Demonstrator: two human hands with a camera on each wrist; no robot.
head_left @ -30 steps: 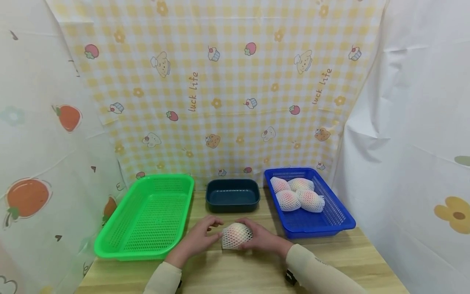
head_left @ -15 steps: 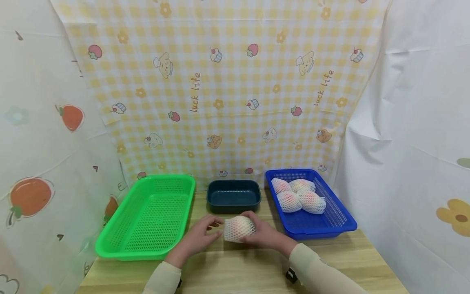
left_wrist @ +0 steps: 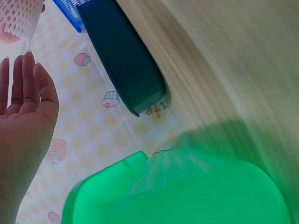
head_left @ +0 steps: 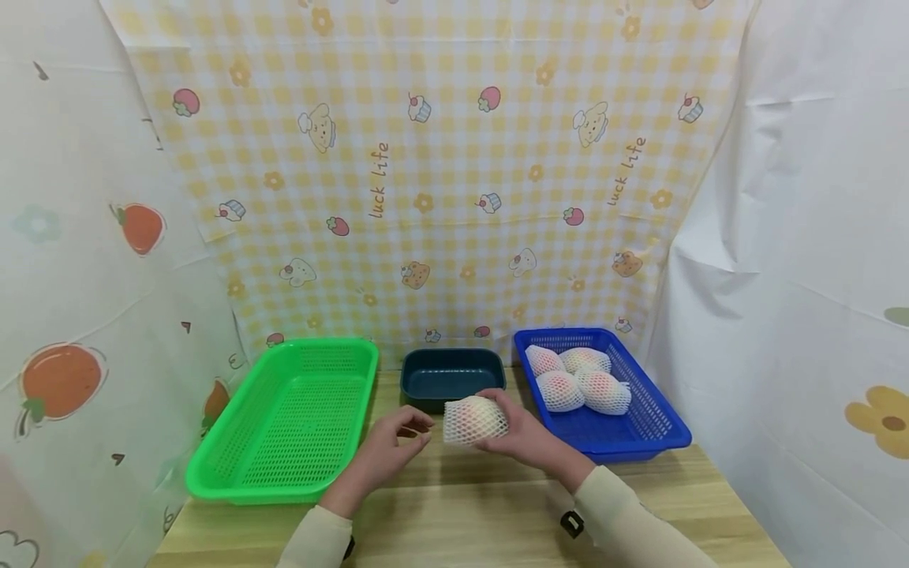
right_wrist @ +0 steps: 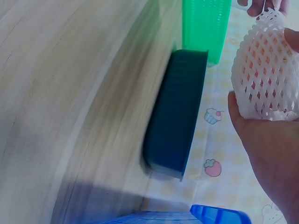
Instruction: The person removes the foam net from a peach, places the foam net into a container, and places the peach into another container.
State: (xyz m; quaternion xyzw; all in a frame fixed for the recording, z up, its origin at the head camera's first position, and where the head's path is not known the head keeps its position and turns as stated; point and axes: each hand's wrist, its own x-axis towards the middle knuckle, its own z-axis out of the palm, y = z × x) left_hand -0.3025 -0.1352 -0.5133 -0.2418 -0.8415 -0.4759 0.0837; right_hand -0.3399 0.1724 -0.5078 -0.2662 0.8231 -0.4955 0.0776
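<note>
My right hand (head_left: 521, 432) grips a round, pinkish-yellow fruit in a white foam net (head_left: 474, 420), thumb on one side and fingers on the other. In the head view it hangs over the wooden table, just in front of the dark teal box. The netting and reddish skin beneath also show in the right wrist view, where the foam-netted fruit (right_wrist: 266, 70) sits against the palm. My left hand (head_left: 390, 446) is to its left, holding nothing, fingers loosely bent and a small gap from the net. In the left wrist view the left hand (left_wrist: 28, 102) has its fingers extended toward the net.
A green basket (head_left: 280, 493) stands at the left with nothing in it. The dark teal box (head_left: 454, 404) is at the back middle. At the right, a blue basket (head_left: 604, 451) holds several netted fruits (head_left: 561, 390). A checked cloth (head_left: 454, 237) hangs behind the table.
My right hand has raised the netted fruit off the table and carried it rightward and toward the teal box. My left hand has stayed nearly in place, so the gap between them has grown.
</note>
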